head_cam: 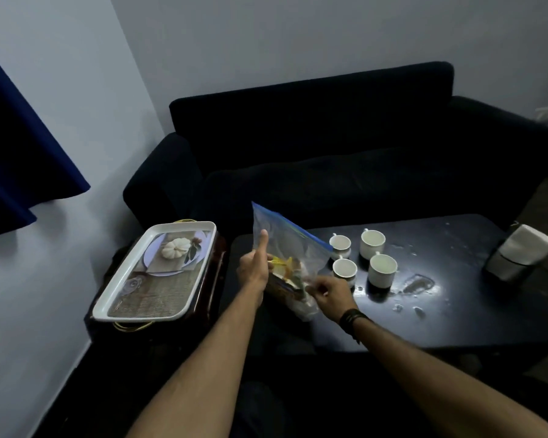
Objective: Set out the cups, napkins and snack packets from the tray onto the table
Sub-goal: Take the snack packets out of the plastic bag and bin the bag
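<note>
My left hand [255, 267] holds a clear zip bag [287, 245] with a blue seal upright over the dark table's near left corner, thumb raised along its side. Yellow and dark snack packets [285, 270] show through the plastic. My right hand [329, 292] pinches the bag's lower right part. Several white cups [373, 243] stand grouped on the table [440, 311] just right of the bag. A white napkin stack in a metal holder [519, 256] sits at the table's far right. The white tray [114, 298] with a pumpkin picture lies on a side stand to the left, with nothing on it.
A dark sofa [329, 147] runs behind the table. A blue curtain [23, 147] hangs at the left wall. Wet patches and droplets [419, 284] glisten on the tabletop right of the cups.
</note>
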{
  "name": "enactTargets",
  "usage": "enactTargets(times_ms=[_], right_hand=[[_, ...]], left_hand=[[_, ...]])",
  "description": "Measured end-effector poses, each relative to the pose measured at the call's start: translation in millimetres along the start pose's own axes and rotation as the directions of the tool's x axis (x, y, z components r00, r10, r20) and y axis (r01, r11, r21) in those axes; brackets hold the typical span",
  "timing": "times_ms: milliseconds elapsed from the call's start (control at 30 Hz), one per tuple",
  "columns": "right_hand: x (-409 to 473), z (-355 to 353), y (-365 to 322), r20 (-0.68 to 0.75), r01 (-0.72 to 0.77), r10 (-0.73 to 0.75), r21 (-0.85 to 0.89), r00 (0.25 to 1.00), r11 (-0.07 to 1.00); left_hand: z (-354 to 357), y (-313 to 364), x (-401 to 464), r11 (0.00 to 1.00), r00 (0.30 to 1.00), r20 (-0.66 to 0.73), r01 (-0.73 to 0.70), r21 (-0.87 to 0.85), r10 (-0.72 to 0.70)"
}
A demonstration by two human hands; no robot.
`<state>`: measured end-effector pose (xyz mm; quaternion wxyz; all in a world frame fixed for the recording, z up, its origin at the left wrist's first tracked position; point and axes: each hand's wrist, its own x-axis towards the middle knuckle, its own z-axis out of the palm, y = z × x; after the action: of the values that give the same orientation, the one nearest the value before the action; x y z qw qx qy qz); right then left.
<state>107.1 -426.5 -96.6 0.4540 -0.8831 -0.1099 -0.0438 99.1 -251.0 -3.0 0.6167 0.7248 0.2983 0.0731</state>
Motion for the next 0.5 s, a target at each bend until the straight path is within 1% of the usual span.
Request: enactTargets(times_ms=[67, 133, 233, 300, 400, 500], right_hand=[[-6, -8, -1, 0.015, 0.071, -0.070, -0.043, 0.997, 0.997], [-11, -13, -2, 0.055, 0.116, -0.111, -0.086, 0.992, 0.990], [-19, -15, -4, 0.135, 0.165, -0.143, -0.160, 0.980, 0.973], [-24, -16, -5, 0.156, 0.192, -0.163, -0.187, 0.974, 0.964], [-29, -19, -8, 0.149, 0.197, -0.175, -0.153, 0.973, 0.968], [-28, -27, -17, 0.087, 0.235, -0.228, -0.073, 0.970, 0.969]], left_hand=[[8, 10, -11, 0.999, 0.999, 0.010, 0.031, -0.009, -0.031], [14, 18, -18, 0.999, 0.999, -0.009, 0.037, -0.005, -0.037], [19, 29, -25, 0.996, 1.000, -0.002, 0.014, 0.089, -0.014], [21, 30, -25, 0.990, 1.000, 0.014, -0.004, 0.138, 0.003], [22, 25, -22, 0.990, 1.000, -0.012, -0.003, 0.143, 0.005], [20, 23, -21, 0.996, 1.000, -0.025, -0.006, 0.092, 0.008]])
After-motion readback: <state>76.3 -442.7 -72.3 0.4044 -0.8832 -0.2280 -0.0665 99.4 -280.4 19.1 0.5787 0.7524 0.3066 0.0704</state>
